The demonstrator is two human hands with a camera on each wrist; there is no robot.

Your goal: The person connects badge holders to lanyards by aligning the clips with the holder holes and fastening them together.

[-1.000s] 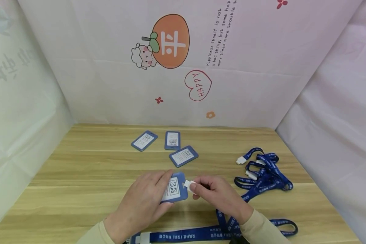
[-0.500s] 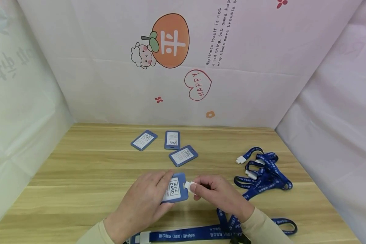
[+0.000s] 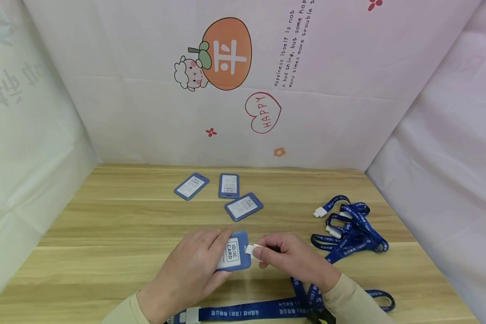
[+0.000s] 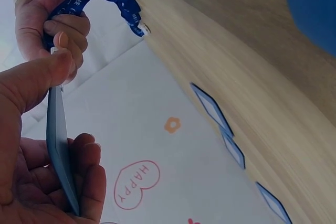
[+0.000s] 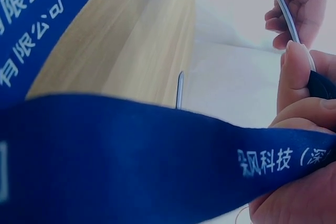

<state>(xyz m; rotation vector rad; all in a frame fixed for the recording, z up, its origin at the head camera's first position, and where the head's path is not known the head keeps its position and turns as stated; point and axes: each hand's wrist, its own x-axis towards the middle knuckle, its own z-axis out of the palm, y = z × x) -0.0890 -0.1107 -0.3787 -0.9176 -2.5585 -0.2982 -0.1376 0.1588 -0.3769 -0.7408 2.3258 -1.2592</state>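
Observation:
Low over the table, my left hand [image 3: 192, 265] grips a blue ID card holder [image 3: 232, 253], thumb on one face and fingers behind it. Its slotted end points right. At that slot my right hand [image 3: 299, 261] pinches the white plastic clip [image 3: 254, 252] of a lanyard between thumb and forefinger. The clip's tip overlaps the slot edge; I cannot tell how far it passes through. In the right wrist view the dark blue lanyard strap [image 5: 126, 156] crosses close to the camera. The left wrist view shows the held card holder [image 4: 59, 140] edge-on.
Three card holders lie farther back: left [image 3: 191, 186], middle [image 3: 229, 186], right [image 3: 244, 207]. A tangle of blue lanyards [image 3: 358, 229] is at the right. Along the front edge runs another lanyard [image 3: 247, 310], with a black buckle [image 3: 321, 316]. White printed cloth walls surround the table.
Both hands, the card holder and the clip have shifted slightly to the right. The black buckle near my right wrist has moved right too. My hold on both things is the same.

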